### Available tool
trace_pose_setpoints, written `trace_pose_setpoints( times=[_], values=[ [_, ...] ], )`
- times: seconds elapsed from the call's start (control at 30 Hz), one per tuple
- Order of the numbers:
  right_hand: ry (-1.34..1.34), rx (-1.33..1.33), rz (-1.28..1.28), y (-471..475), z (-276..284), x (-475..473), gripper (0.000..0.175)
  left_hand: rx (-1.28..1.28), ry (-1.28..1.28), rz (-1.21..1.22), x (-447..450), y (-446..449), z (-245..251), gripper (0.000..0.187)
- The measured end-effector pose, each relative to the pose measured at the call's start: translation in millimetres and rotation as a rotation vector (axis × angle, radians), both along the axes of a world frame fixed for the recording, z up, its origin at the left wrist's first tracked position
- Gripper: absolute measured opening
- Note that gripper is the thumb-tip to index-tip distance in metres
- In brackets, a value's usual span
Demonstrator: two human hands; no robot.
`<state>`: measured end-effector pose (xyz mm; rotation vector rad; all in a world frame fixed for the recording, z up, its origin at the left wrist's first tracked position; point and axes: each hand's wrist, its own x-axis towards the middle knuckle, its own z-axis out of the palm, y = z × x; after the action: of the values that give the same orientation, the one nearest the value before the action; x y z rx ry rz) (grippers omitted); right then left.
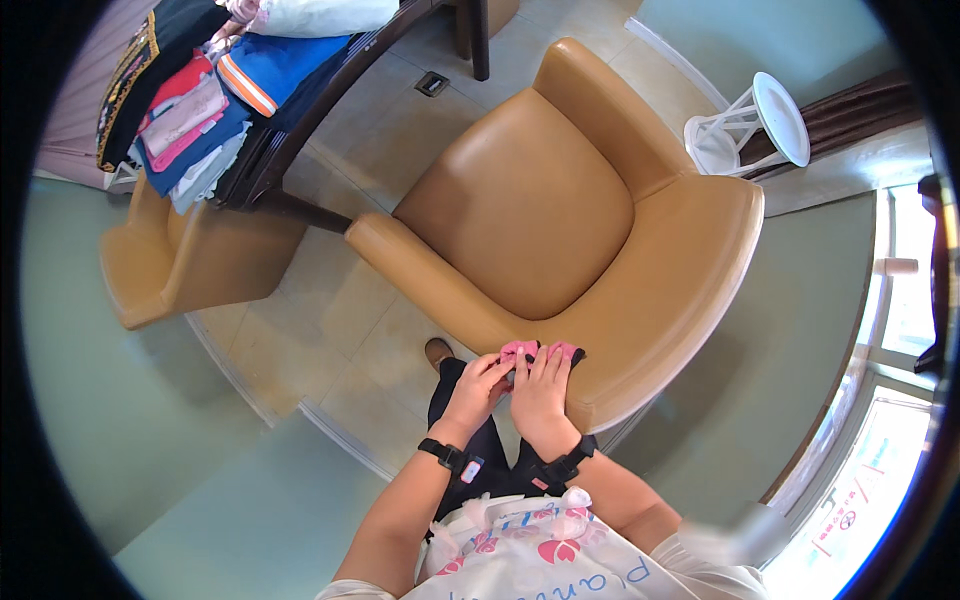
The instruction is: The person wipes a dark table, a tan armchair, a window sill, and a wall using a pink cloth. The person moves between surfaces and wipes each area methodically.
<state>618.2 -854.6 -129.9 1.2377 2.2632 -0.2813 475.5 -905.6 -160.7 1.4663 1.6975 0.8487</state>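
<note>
A small pink cloth (555,349) with black edging lies bunched against the corner of a tan leather armchair (517,202), where its arm meets the backrest. My left hand (474,388) has its fingertips on the left end of the cloth, thumb and fingers bent around it. Over the cloth's right part my right hand (541,390) rests back up, its fingers pressing the fabric; its thumb side is partly hidden. The two hands nearly touch. Each wrist wears a black strap.
At upper left, folded clothes (187,127) are piled on a dark table (300,150). Another tan chair (180,262) stands below it. A white round stool (780,120) is by the wall at upper right. A floor socket (433,84) sits in the tiles. Windows line the right side.
</note>
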Motion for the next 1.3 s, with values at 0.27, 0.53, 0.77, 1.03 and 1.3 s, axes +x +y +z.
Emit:
trace_pose_setpoints(
  times=[0.27, 0.53, 0.77, 1.03, 1.3],
  values=[
    [0.549, 0.235, -0.240, -21.0, -76.5, -41.3, 0.100, 0.189, 0.159, -0.118, -69.8, 10.8, -36.1, 0.051],
    [0.743, 0.315, -0.207, 9.8, -96.7, -132.9, 0.108, 0.288, 0.205, 0.023, -152.2, 28.9, -43.3, 0.053],
    [0.820, 0.347, -0.142, 62.6, -91.3, -231.2, 0.104, 0.284, 0.314, 0.155, -234.4, 53.0, -55.5, 0.051],
    [0.967, 0.287, -0.162, 120.3, -85.2, -341.4, 0.089, 0.158, 0.352, 0.315, -327.6, 91.8, -58.7, 0.056],
    [1.067, 0.292, -0.199, 99.2, -85.2, -304.9, 0.066, 0.195, 0.380, 0.263, -292.1, 71.9, -56.8, 0.056]
  ],
)
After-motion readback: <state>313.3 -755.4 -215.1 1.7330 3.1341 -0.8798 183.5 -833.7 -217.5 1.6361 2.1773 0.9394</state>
